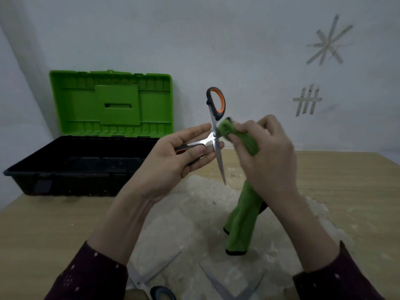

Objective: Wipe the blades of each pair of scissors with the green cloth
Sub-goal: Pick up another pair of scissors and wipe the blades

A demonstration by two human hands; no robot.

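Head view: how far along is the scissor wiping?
Nothing visibly finished. In hand: the left hand holds the orange-handled scissors open; the right hand holds the green cloth at a blade by the pivot. The dark-handled pair and another pair lie on the table, wiped or not unclear.

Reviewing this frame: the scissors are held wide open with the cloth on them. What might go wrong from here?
1. The right hand presses the green cloth against the open scissors beside the pivot; a slip might bring fingers onto an edge.
2. The left hand has its fingers right by the bare blade that points down, so if the blades close they might get nicked.
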